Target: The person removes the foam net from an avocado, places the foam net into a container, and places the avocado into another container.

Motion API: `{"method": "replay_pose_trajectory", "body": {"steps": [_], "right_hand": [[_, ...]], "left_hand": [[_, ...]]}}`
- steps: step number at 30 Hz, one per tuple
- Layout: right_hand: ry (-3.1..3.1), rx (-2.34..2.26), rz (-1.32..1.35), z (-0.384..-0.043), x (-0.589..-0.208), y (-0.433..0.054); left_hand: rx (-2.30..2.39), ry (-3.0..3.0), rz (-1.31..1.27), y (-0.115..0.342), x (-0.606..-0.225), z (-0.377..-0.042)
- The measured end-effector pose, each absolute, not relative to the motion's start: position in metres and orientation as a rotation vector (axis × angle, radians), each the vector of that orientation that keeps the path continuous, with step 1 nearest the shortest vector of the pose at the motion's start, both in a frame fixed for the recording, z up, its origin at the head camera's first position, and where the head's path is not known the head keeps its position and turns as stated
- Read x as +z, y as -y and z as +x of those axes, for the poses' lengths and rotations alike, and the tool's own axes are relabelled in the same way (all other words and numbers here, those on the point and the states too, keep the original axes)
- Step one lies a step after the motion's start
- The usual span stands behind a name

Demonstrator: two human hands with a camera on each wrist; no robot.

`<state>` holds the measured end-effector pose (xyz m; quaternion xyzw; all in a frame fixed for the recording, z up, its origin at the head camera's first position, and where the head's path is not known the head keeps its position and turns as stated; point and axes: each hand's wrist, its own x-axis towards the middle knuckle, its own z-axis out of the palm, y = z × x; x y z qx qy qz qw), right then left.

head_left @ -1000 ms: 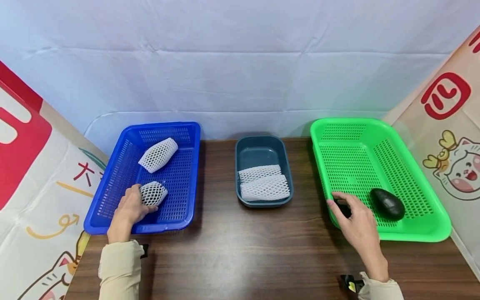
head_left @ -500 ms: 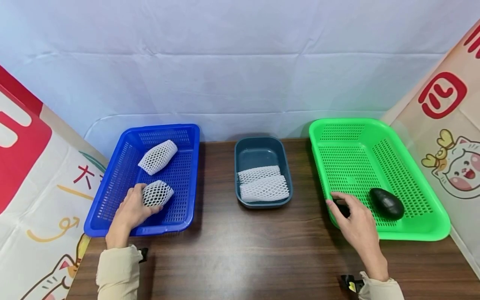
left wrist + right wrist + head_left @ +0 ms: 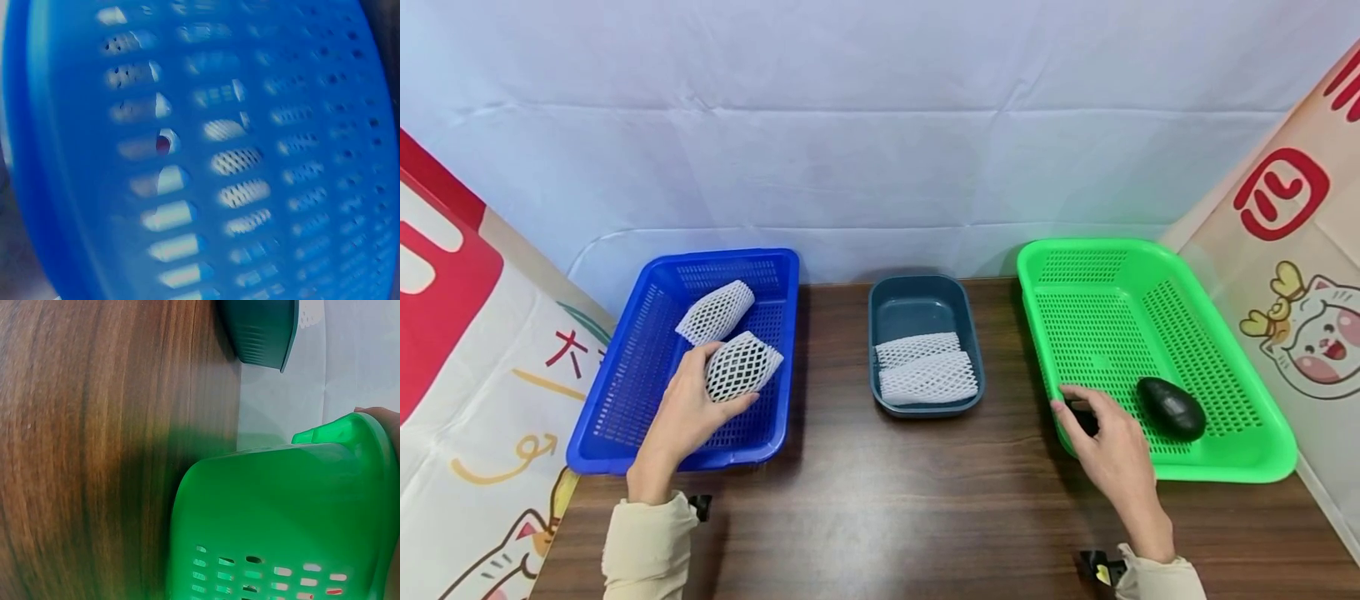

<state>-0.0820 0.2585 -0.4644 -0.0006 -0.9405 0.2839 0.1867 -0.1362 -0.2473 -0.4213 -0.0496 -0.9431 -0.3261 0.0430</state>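
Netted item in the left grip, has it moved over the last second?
Yes: in the head view, the netted item has moved rightward and up the picture, closer to the blue basket's right rim.

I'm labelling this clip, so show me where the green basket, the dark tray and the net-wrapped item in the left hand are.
Green basket (image 3: 1090,327): head view, on its perforated floor.
Dark tray (image 3: 919,315): head view, on a bare part of its floor.
Net-wrapped item (image 3: 742,368): head view, on its white netting.
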Motion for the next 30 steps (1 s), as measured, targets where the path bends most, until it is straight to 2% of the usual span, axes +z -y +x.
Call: {"method": "replay_pose_trajectory", "body": {"steps": [18,30], "right_hand": [[2.634,0.791,-0.001,-0.08,-0.465,-0.259],[2.633,0.787,-0.001,-0.081,-0.465,-0.259]], "left_hand": [[-0.905,2.792,-0.445,0.193,-0.399,-0.118],[-0.811,2.839,-0.635,0.154,-0.416,-0.107]]}}
